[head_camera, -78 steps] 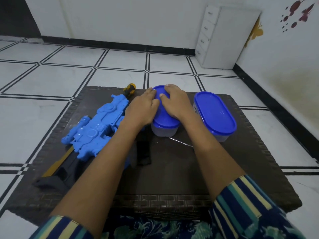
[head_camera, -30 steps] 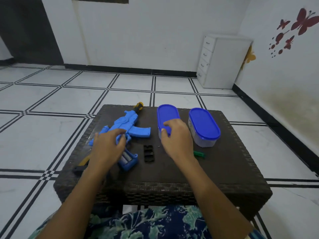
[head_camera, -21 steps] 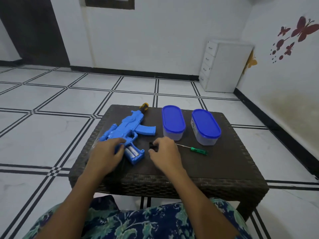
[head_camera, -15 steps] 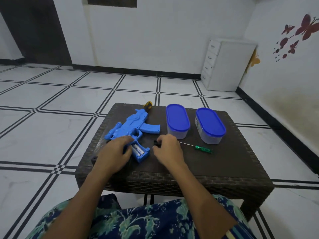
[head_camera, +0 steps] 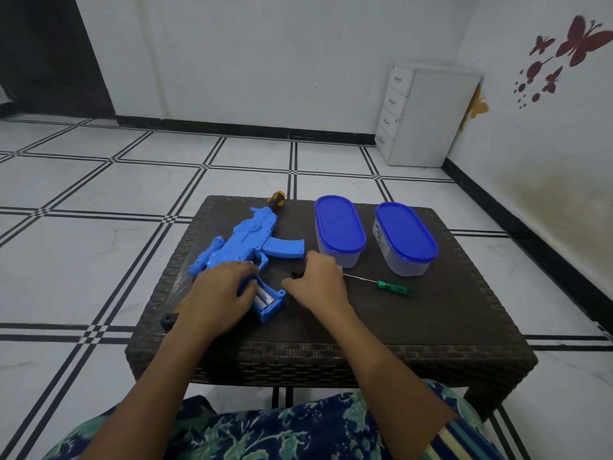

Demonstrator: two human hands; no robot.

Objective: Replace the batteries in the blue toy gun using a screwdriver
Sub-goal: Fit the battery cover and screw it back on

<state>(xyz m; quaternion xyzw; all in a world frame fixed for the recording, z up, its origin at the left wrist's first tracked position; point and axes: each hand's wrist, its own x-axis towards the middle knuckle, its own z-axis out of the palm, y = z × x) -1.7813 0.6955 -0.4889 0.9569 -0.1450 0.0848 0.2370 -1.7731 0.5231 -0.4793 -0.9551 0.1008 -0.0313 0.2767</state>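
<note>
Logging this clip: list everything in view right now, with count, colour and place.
toy gun: one, blue, table's left half; batteries show in its open grip
containers: two, clear with blue lids, far side; the second to the right
screwdriver: one, green handle, in front of the containers
black piece: one, mostly covered, right of the gun's grip
black-and-yellow object: one, table's left edge, partly hidden
table: one, dark woven, centre
drawer unit: one, white, far right corner
butterfly decals: several, dark red, right wall
floor: white tiles, black lines
left hand: one, grips the gun's grip
right hand: one, over the black piece; hold hidden
</note>
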